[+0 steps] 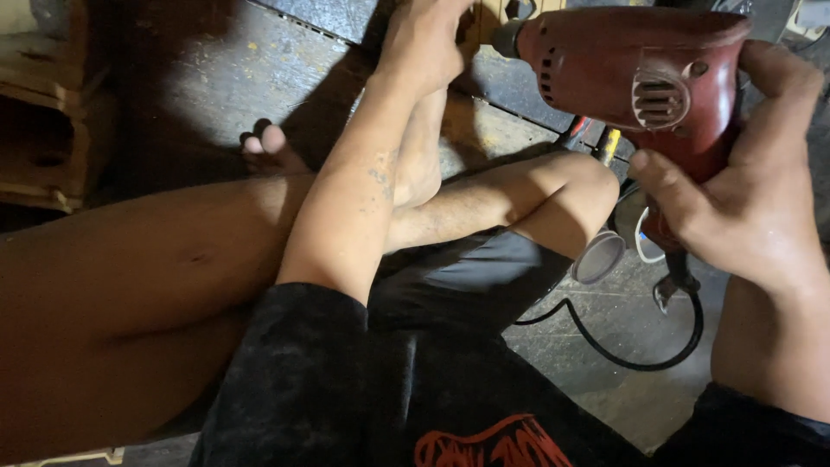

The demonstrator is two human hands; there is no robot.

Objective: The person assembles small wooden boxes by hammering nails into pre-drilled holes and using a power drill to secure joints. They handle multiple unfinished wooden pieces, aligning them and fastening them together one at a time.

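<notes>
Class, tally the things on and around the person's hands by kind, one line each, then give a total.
Red electric drill: 1
Black power cord: 1
Hands, right hand and left hand: 2
Round grey disc: 1
Wooden piece: 1
Total: 6

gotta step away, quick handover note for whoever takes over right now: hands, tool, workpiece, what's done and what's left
Right hand: closed around the handle of the red electric drill, nose pointing left.
Left hand: reaching forward at the pale wooden piece by the drill's nose; its grip is cut off by the frame edge.
Black cord loops on the floor by the right knee.
Done: drill in hand and lined up at the wood.
Left: any hole is out of view, so check before drilling.
</notes>
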